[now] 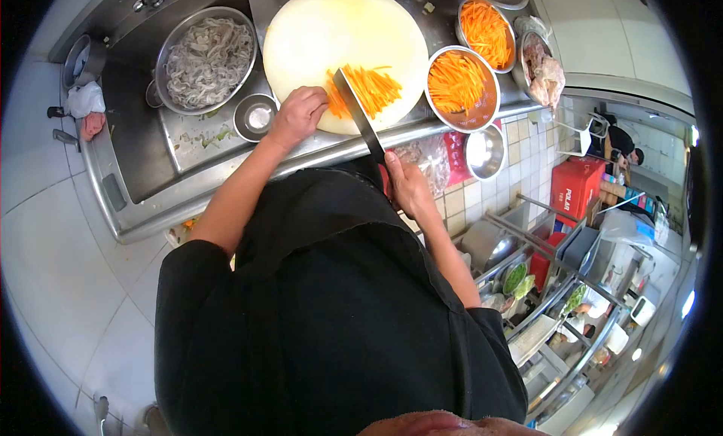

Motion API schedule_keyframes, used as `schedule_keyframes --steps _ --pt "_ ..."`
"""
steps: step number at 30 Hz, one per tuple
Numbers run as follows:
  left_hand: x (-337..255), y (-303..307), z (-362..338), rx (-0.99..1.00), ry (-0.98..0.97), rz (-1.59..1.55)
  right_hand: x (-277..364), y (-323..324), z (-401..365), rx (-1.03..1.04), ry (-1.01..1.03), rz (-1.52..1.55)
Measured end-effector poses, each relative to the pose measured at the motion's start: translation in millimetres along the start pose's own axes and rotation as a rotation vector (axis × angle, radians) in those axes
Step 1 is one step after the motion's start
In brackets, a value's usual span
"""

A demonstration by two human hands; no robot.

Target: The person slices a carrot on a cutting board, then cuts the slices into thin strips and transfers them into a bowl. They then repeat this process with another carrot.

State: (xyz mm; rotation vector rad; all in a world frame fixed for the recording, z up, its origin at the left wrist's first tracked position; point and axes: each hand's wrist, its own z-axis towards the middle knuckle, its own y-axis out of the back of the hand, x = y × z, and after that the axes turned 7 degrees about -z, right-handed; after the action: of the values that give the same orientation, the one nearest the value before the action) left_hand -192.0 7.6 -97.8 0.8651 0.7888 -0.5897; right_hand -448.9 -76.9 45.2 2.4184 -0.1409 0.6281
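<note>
My right hand (pixel 409 186) is closed round the handle of a kitchen knife (pixel 360 116), whose blade slants across the carrot strips (pixel 380 92). The strips lie in a loose heap on a round, pale cutting board (pixel 339 29). At the board's near left edge, my left hand (pixel 300 118) has its fingers curled together, the tips against the carrot pieces left of the blade. What lies under those fingertips is partly hidden. Just right of the board, a metal bowl (pixel 493 108) holds more carrot strips, with a second carrot-filled bowl (pixel 512 56) behind it.
A large bowl (pixel 245 89) of greyish strips sits on the sink (pixel 135 150) at left, near a small metal bowl (pixel 256 117). Raw meat (pixel 544 78) fills a container at right. A shiny bowl (pixel 486 153) sits below the counter edge. Metal shelving (pixel 557 300) stands at right.
</note>
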Motion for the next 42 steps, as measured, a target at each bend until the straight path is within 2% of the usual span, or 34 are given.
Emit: schedule_keyframes --steps 3,6,8,15,24,33,36,42 --pt "0.0 0.6 1.9 0.027 -0.054 0.028 7.2 1.5 -1.1 0.035 -0.043 -0.055" --pt "3.6 -1.6 7.4 0.080 -0.084 0.055 -3.1 -8.2 5.3 -0.089 0.091 -0.132" --pt "3.0 -1.3 9.0 0.101 -0.108 0.088 -1.7 -8.5 4.1 -0.092 0.095 -0.125" --pt "1.0 -2.5 8.9 0.095 -0.109 0.104 16.5 6.1 -5.1 0.047 -0.030 -0.084" --pt "-3.1 -5.1 9.1 0.079 -0.116 0.142 16.9 1.2 -7.1 -0.050 0.020 -0.197" --pt "-2.4 -7.0 9.0 0.038 -0.090 0.067 2.8 -7.2 15.4 -0.038 0.123 -0.131" --pt "-3.2 0.4 5.0 -0.023 -0.043 -0.021 15.7 3.5 12.1 0.075 -0.075 -0.097" --pt "2.7 -0.2 3.8 0.020 -0.114 0.038 -2.7 -8.3 0.4 -0.124 0.181 -0.154"
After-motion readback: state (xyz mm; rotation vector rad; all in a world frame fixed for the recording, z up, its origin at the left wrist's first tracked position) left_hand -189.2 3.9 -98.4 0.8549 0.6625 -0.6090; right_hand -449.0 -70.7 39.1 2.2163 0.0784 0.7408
